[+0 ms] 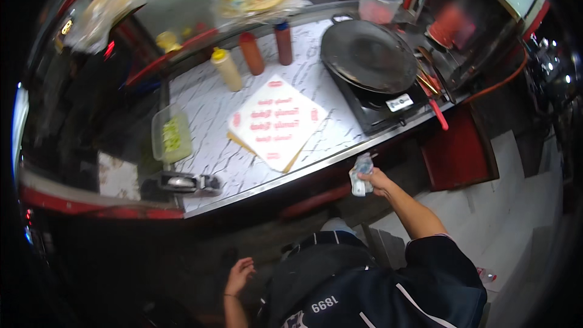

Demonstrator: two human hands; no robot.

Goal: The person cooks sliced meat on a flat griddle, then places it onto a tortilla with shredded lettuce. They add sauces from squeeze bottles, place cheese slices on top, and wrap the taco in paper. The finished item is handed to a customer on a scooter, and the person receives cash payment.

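My right hand (379, 182) is closed around a crumpled pale blue-white wad (361, 176), just off the counter's front edge; it looks thin and folded, but its exact kind does not show. My left hand (240, 275) hangs low beside my body, fingers loosely bent and apart, holding nothing. On the marble-patterned counter (203, 100) lies a stack of printed wrapping paper (276, 123), turned cornerwise. Right of it, a large black pan (370, 54) rests on a black stove (379, 112).
Behind the paper stand a cream squeeze bottle (227, 70), a red one (251, 53) and a dark one (283, 44). A tub of chopped greens (172, 135) and a tape dispenser (188, 183) sit left. A red-handled utensil (438, 114) juts over the front edge.
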